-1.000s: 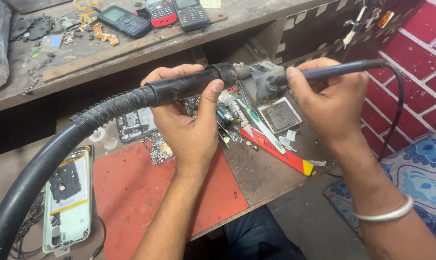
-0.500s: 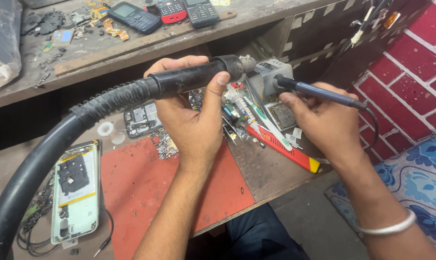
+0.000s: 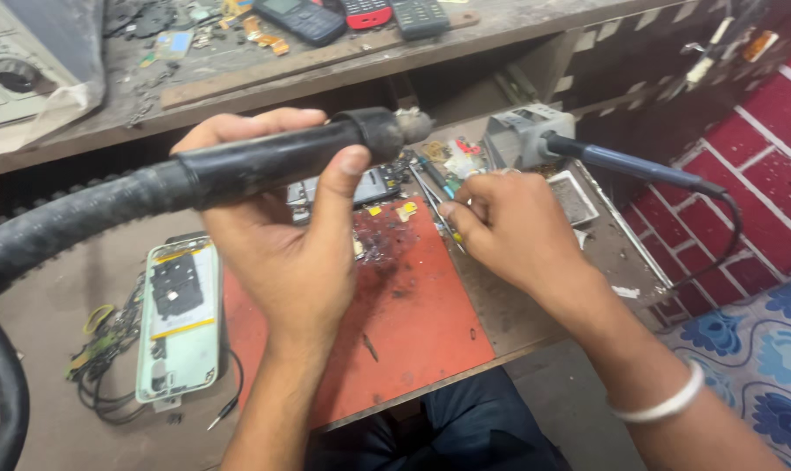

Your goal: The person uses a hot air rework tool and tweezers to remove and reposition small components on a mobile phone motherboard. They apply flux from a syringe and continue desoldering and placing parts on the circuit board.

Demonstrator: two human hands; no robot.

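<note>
Held up over the bench in the left hand (image 3: 282, 253): a black hot-air wand (image 3: 273, 161), fingers wrapped over the top of the barrel and thumb pressed up against its near side. Long axis running left to right, almost level, metal nozzle (image 3: 410, 125) pointing right and a little far, thick black hose (image 3: 55, 227) trailing off left and curling down at the near left edge. Just right of and below the nozzle, the right hand (image 3: 509, 231), fingers drawn together on thin tweezers (image 3: 434, 196), tips aimed left toward the far edge of the red mat (image 3: 413, 314). Right hand nearer the small parts there; wand above them, clear of the surface. Parked in a grey stand (image 3: 522, 135) on the far right, a blue-handled soldering iron (image 3: 640, 166), untouched, close to the right hand. Lying on the near left, an opened phone (image 3: 179, 323) beside loose wires. On the far shelf (image 3: 369, 61), several phones. Worn, dusty bench; red brick wall at right.
</note>
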